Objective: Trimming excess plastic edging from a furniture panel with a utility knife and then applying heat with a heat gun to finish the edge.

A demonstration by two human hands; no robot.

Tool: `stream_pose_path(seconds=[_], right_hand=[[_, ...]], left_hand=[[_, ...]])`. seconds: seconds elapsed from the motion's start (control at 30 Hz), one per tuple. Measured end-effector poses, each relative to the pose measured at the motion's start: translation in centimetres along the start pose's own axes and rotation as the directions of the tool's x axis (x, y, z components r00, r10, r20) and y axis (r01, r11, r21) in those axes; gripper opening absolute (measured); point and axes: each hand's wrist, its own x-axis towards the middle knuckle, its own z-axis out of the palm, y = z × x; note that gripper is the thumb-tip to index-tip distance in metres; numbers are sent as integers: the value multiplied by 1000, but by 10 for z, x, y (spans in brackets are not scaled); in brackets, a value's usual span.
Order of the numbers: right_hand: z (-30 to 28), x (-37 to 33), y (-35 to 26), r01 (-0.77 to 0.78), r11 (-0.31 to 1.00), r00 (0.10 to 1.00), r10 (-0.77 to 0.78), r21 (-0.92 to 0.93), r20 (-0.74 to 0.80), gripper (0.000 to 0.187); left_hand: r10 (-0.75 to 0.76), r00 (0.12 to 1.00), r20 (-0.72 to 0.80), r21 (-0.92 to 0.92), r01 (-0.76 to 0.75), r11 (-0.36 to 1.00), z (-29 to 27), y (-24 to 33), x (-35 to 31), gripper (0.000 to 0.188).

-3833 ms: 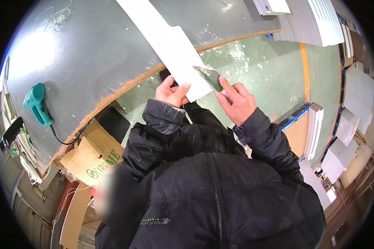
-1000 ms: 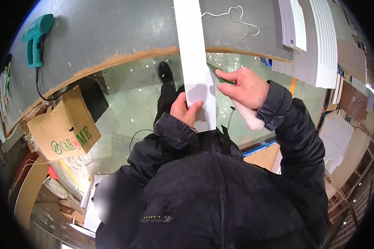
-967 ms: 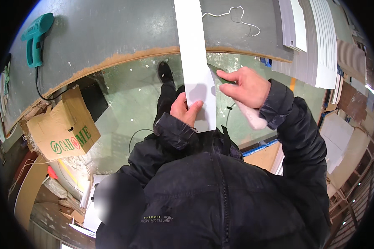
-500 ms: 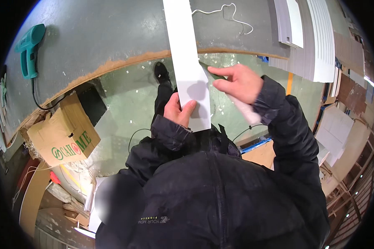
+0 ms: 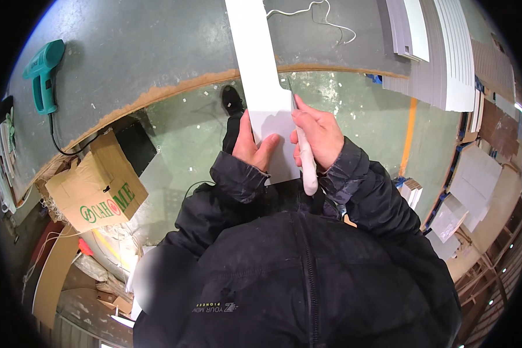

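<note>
A long white board (image 5: 255, 55) reaches from the workbench toward my body, its near end wider than the rest, with a step on its right edge. My left hand (image 5: 254, 142) grips the left edge near that end, thumb on top. In my right hand (image 5: 319, 130) is a knife (image 5: 308, 168) with a thick whitish handle; the fingers are closed around it. Its thin dark blade points away from me, along the board's right edge by the step. Whether the blade touches the board I cannot tell.
A teal heat gun (image 5: 43, 75) lies on the grey workbench (image 5: 151, 43) at left, its cord hanging down. A white cord (image 5: 298, 11) curls behind the board. White ribbed panels (image 5: 446, 52) are stacked at right. An open cardboard box (image 5: 95, 194) stands at lower left. Scraps litter the green floor.
My right hand has come down and left with the knife, from away at the right to close against the board's right edge. My left hand keeps its grip, thumb slightly shifted.
</note>
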Motion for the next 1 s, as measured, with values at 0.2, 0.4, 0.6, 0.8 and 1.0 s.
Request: stream_pose_path(seconds=[0.2,0.4,0.6,0.8,1.0], right_hand=[[2,10,28,300,887,937,-343,-350,-67,59],[-24,-20,42,188,767,978,-204,-613,45,64],[-75,-18,44,456,138,778,-542,-879,318,57],[-100,-1,-4,444,339,683,-727,-830,69,60],[-156,-126,115,323,525,661,-721,-788,-209,63]], left_hand=[[36,999,-20,-24,-36,999,3,-3,4,71],[14,998,-56,-6,-15,1000,-1,-8,0,67],[-163,986,34,-208,167,964,-7,1,-3,53],[-255,958,128,-53,263,963,-16,9,16,40],[-299,951,77,-209,309,928,86,-54,25,27]])
